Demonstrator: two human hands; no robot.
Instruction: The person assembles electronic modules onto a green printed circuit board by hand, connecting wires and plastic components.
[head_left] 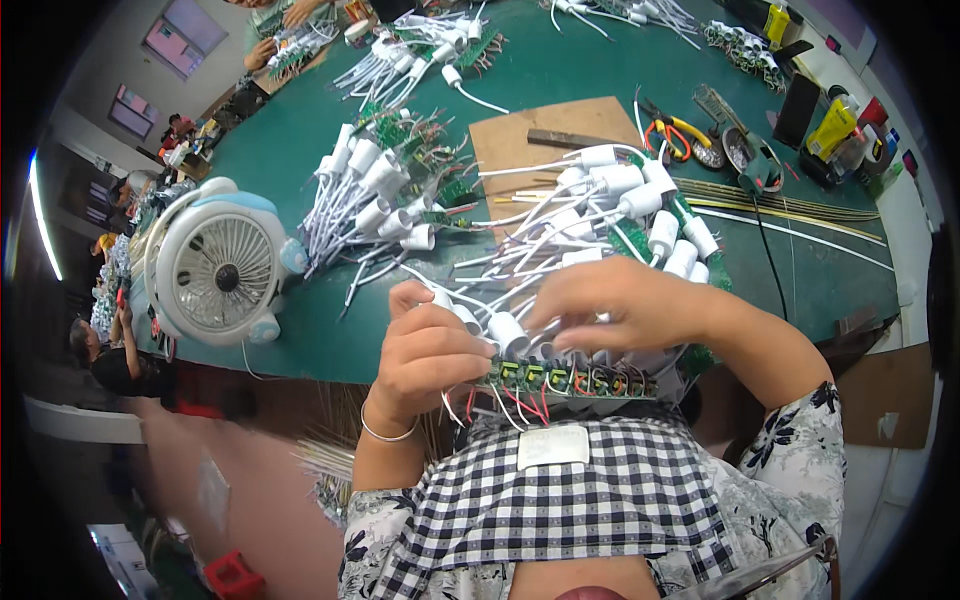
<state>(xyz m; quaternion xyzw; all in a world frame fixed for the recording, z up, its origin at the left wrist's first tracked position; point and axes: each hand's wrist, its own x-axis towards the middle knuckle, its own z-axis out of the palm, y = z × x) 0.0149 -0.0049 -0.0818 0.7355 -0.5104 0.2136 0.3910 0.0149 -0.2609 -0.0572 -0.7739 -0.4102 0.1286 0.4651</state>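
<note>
A row of small green circuit boards (pixel 575 380) with red and white wires lies at the table's near edge, against my checked apron. White lamp sockets (pixel 508 332) on white cables stand just behind it. My left hand (pixel 435 352) is closed at the row's left end, its fingers curled round a white lamp socket that they partly hide. Over the sockets, my right hand (pixel 625 305) reaches in from the right, fingers bent and apart, with nothing visible in them. A larger heap of sockets (pixel 640 200) with cables and boards lies beyond my right hand.
A white and blue fan (pixel 222 270) stands at the left, beside another socket pile (pixel 375 175). Behind the near heap lies a brown board (pixel 500 140) with a metal bar. Pliers (pixel 675 135), a tape roll (pixel 750 158) and thin rods (pixel 800 208) lie right. Other people work beyond.
</note>
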